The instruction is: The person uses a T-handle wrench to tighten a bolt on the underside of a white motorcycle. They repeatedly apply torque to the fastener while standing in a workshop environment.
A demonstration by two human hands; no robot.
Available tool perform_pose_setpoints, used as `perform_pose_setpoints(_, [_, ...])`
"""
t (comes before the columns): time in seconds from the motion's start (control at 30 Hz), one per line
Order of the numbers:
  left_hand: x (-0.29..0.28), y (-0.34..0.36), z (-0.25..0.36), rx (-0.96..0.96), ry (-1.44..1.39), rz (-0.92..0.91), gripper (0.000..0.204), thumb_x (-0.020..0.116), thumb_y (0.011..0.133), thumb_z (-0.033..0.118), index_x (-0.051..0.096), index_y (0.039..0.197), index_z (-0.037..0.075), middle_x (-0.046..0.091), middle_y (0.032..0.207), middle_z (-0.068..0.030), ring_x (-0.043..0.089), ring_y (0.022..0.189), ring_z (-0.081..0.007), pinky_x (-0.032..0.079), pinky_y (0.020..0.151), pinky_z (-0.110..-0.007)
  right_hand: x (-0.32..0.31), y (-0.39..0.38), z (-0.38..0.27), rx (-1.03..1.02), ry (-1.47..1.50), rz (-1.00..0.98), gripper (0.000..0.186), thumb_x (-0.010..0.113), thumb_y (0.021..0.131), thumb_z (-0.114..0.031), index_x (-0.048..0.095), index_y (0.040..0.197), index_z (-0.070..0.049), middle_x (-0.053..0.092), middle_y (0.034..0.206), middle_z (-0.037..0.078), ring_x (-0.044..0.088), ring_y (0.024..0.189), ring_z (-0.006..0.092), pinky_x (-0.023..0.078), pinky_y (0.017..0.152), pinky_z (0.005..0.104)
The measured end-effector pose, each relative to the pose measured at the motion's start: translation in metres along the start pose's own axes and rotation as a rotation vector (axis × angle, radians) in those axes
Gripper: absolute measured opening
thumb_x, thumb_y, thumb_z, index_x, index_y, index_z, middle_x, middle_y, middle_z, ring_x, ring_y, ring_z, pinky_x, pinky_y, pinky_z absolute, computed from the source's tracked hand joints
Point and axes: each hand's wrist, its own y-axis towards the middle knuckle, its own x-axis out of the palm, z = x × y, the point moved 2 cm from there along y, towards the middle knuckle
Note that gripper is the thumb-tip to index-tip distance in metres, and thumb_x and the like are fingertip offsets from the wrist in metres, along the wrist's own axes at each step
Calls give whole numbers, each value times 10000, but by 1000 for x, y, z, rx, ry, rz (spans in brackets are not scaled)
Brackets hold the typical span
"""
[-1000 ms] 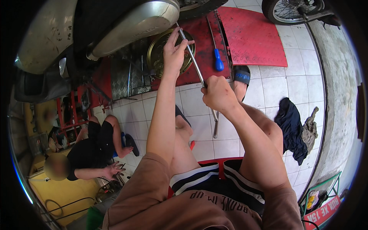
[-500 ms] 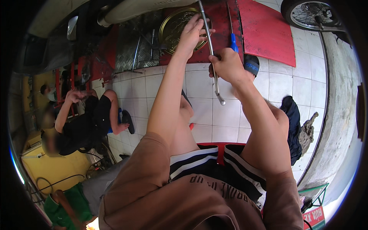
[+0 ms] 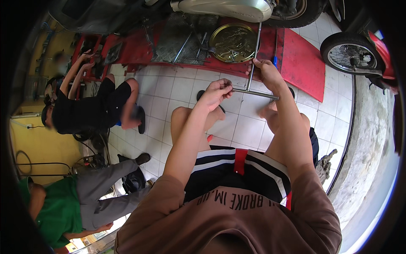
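My knees are spread in the middle of the frame, leaving clear working room between them for both arms. My left hand (image 3: 216,94) is closed at its fingertips, pinching the left end of the crossbar of the T-handle wrench (image 3: 252,76), right of centre. My right hand (image 3: 269,73) has its fingers curled around the shaft above the crossbar; the two separate holds probably steady the tool and control its angle. The shaft points toward the top of the frame; whether its tip touches the motorcycle's silver cover (image 3: 224,10), I cannot tell. Beyond, on the red platform (image 3: 268,45), lie a round golden tray (image 3: 230,36), whose raised rim would stop small parts rolling, and a blue-handled screwdriver (image 3: 275,62), within right-hand reach.
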Motion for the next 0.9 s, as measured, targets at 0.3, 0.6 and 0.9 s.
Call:
perform_pose_setpoints(0.3, [58,-29,70,374,422,370,203,652,842,-30,564,1024,-20,630,774,-50,616,624,-111,493,527,-222,12,-24,14,204,-191,-357,255,649,904,-253,615,999,-18,663,871,50,668,810,141,539,703,259])
perform_pose_setpoints(0.6, [137,-54,26,997,989,608,340,641,830,48,600,1165,3,543,692,-69,622,654,-184,494,529,-284,25,-5,19,115,-199,-336,211,663,893,-209,613,965,-17,613,796,22,548,676,81,461,593,214])
perform_pose_setpoints(0.9, [67,-35,-19,512,628,665,624,655,831,90,373,1354,-99,550,588,-57,518,492,-142,412,471,-281,20,2,11,120,-205,-392,166,665,895,-196,621,852,-42,598,717,2,529,603,64,440,543,200])
